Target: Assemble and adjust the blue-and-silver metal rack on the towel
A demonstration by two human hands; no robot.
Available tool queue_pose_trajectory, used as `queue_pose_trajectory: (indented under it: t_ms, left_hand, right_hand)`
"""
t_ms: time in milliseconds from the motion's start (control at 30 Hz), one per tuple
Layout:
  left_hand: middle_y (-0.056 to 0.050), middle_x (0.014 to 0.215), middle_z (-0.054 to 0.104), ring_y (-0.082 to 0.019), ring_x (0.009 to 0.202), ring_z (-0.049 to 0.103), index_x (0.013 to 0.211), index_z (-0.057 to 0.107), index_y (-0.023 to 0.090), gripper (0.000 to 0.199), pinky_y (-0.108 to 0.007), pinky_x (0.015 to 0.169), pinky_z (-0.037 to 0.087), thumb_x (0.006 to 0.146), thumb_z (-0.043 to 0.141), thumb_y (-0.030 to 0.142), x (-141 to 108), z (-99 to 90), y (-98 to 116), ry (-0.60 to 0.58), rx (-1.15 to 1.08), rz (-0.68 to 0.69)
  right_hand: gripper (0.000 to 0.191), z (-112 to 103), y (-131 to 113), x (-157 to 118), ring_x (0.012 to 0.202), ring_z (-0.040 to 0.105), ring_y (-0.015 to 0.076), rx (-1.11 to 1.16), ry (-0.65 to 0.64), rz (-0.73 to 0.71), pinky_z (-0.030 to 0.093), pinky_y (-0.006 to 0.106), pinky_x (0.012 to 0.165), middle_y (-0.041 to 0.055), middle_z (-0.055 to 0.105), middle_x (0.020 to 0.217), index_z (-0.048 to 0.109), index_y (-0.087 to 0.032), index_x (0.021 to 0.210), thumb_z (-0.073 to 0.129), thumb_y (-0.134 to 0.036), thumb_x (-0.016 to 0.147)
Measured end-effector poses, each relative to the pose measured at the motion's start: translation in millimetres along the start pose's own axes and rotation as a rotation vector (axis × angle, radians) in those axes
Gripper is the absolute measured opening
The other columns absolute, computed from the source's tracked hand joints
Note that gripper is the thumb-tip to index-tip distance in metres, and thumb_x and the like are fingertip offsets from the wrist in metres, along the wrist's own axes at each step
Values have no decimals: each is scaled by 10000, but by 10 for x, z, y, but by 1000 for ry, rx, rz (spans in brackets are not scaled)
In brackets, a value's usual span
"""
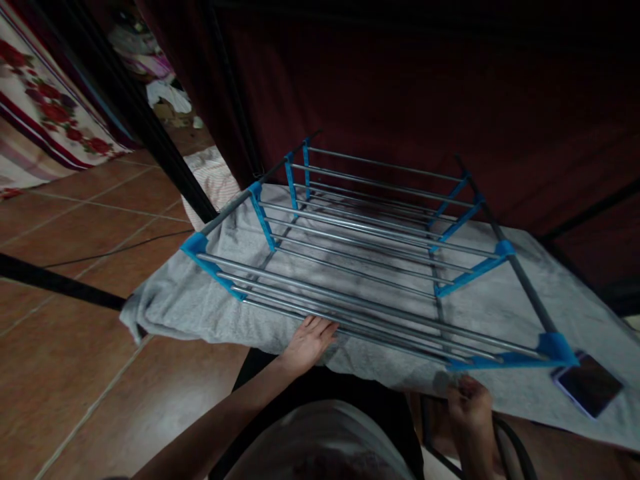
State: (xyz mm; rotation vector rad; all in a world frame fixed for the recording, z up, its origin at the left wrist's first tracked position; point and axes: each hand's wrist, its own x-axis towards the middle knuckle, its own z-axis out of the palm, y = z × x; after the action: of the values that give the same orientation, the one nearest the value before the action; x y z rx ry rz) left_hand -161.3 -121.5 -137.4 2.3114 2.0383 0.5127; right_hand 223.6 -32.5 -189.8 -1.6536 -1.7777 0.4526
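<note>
A shoe rack point(380, 311) of thin metal rods and blue plastic brackets lies on its side on a grey cloth point(210, 307). My left hand point(309, 341) is at its front edge, fingers closed over the lowest rods; the thumb is hidden. Just below the front right blue bracket point(520, 362), my right hand point(471, 405) is closed in a pinch. Whatever it may hold is too dark and small to make out. A phone point(589, 385) lies face up to the right of that bracket.
Dark red curtains point(400, 87) hang behind the cloth-covered surface. Black metal poles point(150, 147) stand at the left, with a thin cable point(120, 249) across the tiled floor point(60, 373). A dark curved tube point(515, 447) is beside my right wrist.
</note>
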Motion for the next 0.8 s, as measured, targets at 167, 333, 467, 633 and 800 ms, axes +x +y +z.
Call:
queue_pose_trajectory:
  t_ms: [167,333,467,633,800]
  left_hand:
    - [-85,1092,640,-209,1040,585,1115,628,209,257,-371,932,466,952,428,216,-562,-162,-439,275,-68,-287]
    - [-112,1104,586,-238,1043,574,1144,553,171,271,-399,915,496,914,458,280,-923,-347,-1070,642,-194,-765]
    - [-133,1186,579,-252,1073,587,1293,472,155,462,-416,942,495,844,493,263,-935,-347,-1425,626,-310,-842]
    - [-110,1071,630,-259,1007,609,1103,591,173,325,-438,943,487,798,493,228,-860,-274,-1548,554,-301,-862]
    - [-98,989,636,-248,948,613,983,623,176,226,-408,893,499,806,492,230,-840,-267,-1522,580,-298,-868]
  right_hand:
    - [291,409,-703,-448,1039,640,275,71,-235,-471,544,455,870,119,660,1109,597,-240,1136,419,-350,934]
    - [412,1008,-1786,-406,1229,536,229,75,-388,-732,461,451,1026,83,576,1321,483,-255,1354,375,-194,961]
    - [405,1466,-2329,-278,1192,558,260,-134,-485,-794,459,440,999,112,587,1310,480,-210,1362,417,-229,962]
    - [298,1765,-2500,-270,1048,641,239,-288,-520,-796,499,362,877,89,688,1122,589,-250,1220,432,-228,967]
    - [265,1763,-2475,-265,1019,658,229,-267,-484,-783,501,336,839,80,697,1123,615,-262,1164,437,-253,968]
